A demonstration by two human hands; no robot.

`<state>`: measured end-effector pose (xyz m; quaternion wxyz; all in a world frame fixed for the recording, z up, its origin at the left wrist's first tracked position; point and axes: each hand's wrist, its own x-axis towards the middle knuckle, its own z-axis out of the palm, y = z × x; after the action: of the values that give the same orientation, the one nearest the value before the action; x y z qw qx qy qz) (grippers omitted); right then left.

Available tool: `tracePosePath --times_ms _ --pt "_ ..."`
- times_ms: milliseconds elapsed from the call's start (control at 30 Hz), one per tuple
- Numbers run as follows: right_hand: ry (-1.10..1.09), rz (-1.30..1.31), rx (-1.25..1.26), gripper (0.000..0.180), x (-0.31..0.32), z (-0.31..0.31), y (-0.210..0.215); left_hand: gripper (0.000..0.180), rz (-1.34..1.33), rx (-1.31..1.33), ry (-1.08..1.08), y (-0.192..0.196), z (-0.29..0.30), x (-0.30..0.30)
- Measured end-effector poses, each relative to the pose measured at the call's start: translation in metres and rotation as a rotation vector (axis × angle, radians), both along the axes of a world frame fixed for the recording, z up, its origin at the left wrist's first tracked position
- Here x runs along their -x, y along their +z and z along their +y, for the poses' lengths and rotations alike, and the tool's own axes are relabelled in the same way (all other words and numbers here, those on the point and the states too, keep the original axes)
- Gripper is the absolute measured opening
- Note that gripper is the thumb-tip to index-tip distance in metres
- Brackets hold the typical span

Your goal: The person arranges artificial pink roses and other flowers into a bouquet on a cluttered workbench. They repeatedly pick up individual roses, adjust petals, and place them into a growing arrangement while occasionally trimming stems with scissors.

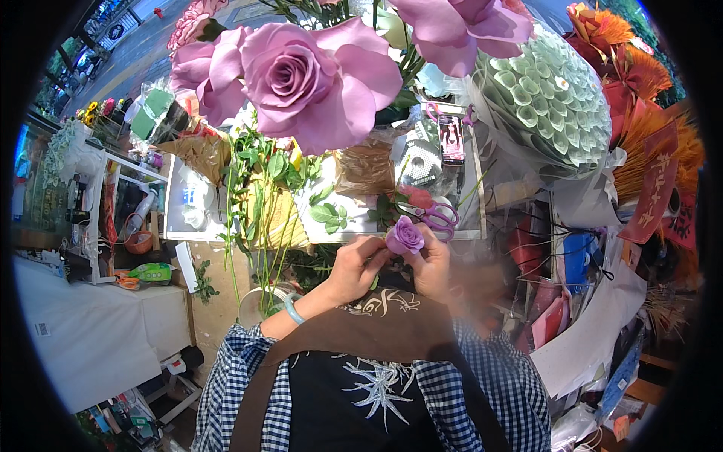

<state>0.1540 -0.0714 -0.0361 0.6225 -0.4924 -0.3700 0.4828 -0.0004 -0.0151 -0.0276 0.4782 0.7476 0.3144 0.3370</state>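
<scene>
Mauve petals sit between our two hands: the small rose [405, 235] is held just in front of the chest, above the near edge of the desk [459, 235]. Our left hand [354, 267] closes its grip on the left side of the bloom, fingertips curled to the outer petals; our right hand [433, 267] cups it from the right, grip closed around the base. To do this well, we judge, we should pinch lightly and support the head from below. The scissors [437, 217] lie just beyond, within easy reach.
</scene>
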Motion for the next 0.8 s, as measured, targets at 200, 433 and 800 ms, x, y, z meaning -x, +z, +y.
tracePosePath --times_ms 200,433,800 --pt "0.111 0.321 0.038 0.017 -0.002 0.003 0.0 0.01 -0.016 0.074 -0.045 0.0 0.001 0.001" --pt "0.17 0.325 0.002 0.017 -0.01 0.003 -0.001 0.007 -0.053 0.189 -0.059 0.001 0.001 0.0" --pt "0.152 0.312 -0.057 0.01 -0.008 0.003 -0.007 0.007 -0.059 0.111 -0.062 -0.001 0.003 0.0"
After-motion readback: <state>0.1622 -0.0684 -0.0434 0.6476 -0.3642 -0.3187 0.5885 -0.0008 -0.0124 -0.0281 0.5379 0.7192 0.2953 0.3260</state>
